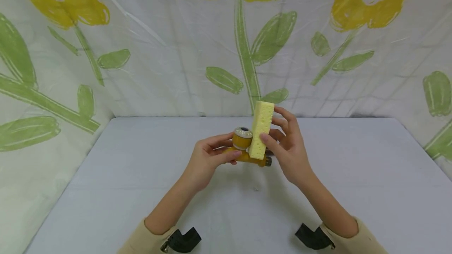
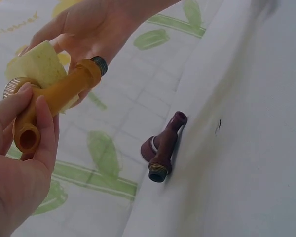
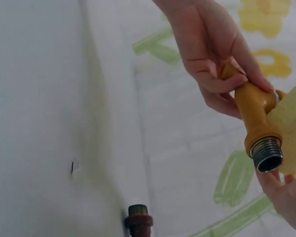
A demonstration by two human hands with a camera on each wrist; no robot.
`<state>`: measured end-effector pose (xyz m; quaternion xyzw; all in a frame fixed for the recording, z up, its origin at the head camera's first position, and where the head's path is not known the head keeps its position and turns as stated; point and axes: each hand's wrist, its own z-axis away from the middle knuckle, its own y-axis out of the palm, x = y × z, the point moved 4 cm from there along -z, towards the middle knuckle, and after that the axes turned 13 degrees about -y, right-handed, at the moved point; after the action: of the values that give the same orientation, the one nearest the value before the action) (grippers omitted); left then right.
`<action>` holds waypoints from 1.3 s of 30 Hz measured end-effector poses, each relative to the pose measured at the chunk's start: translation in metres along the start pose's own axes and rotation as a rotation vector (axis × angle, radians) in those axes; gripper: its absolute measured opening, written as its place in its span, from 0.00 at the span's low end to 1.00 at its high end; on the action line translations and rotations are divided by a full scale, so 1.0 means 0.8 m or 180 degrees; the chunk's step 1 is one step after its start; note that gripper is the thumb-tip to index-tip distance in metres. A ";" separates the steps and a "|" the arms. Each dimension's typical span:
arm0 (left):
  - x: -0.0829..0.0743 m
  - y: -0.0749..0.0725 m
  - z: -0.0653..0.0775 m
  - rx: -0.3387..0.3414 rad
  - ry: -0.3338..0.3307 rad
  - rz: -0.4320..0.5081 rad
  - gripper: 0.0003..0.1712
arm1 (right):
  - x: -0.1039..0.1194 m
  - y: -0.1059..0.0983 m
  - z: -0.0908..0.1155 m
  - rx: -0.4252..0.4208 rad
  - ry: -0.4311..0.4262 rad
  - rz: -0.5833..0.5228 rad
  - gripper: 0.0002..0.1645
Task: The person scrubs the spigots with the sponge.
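My left hand point(image 1: 205, 162) grips a yellow valve point(image 1: 242, 142), a pipe fitting with a round silver-rimmed cap facing up. The valve's dark threaded end point(image 3: 267, 155) points toward the right. In my right hand point(image 1: 294, 156) a pale yellow sponge point(image 1: 261, 130) is held upright between thumb and fingers. The sponge's side lies against the valve beside the cap. Both things are held up above the table. From the left wrist view, the valve's open pipe mouth point(image 2: 27, 139) shows near my left fingers, and part of the sponge is hidden behind the valve.
A second, dark red valve point(image 2: 164, 148) lies on the white table point(image 1: 116, 160) beyond the hands; its threaded end point(image 3: 138, 211) shows in the right wrist view. Behind the table hangs a white sheet point(image 1: 159, 69) painted with flowers. Black wrist mounts point(image 1: 183, 240) sit at the sleeves.
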<state>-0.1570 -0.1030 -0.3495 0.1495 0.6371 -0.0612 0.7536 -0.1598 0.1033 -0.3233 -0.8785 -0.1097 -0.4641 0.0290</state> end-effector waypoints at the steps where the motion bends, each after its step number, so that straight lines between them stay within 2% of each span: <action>1: 0.000 0.000 0.000 0.0026 0.0006 -0.0015 0.29 | 0.000 0.000 0.000 -0.0014 0.0018 -0.0022 0.39; 7: 0.000 0.000 0.000 0.0108 0.0055 -0.0028 0.29 | 0.000 -0.002 0.000 -0.0027 0.0096 -0.0214 0.36; 13: -0.006 -0.002 0.002 0.0098 0.0278 0.0122 0.29 | 0.004 0.000 0.000 0.0052 0.0248 -0.0620 0.33; 20: -0.011 -0.008 0.003 0.0233 0.0428 -0.0179 0.26 | 0.006 -0.004 -0.001 0.0087 0.0489 -0.0698 0.29; 25: -0.015 -0.011 0.004 0.0160 0.0425 -0.0248 0.24 | 0.008 -0.011 -0.005 0.0310 0.0628 -0.0654 0.26; 29: -0.017 -0.013 0.005 0.0139 0.0379 -0.0026 0.21 | 0.010 -0.015 -0.007 0.0409 0.0576 -0.0678 0.26; 32: -0.015 -0.012 0.004 0.0300 0.0343 0.0216 0.21 | 0.010 -0.014 -0.007 0.0353 0.0615 -0.0773 0.26; 36: -0.012 -0.010 0.005 0.0513 0.0326 0.0435 0.26 | 0.008 -0.012 -0.004 0.0249 0.0795 -0.0909 0.27; 39: -0.013 -0.010 0.005 0.0577 0.0388 0.0547 0.24 | 0.008 -0.011 -0.004 0.0266 0.0892 -0.0909 0.27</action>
<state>-0.1575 -0.1125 -0.3403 0.2745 0.6584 -0.0446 0.6994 -0.1610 0.1128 -0.3164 -0.7789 -0.2472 -0.5762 0.0142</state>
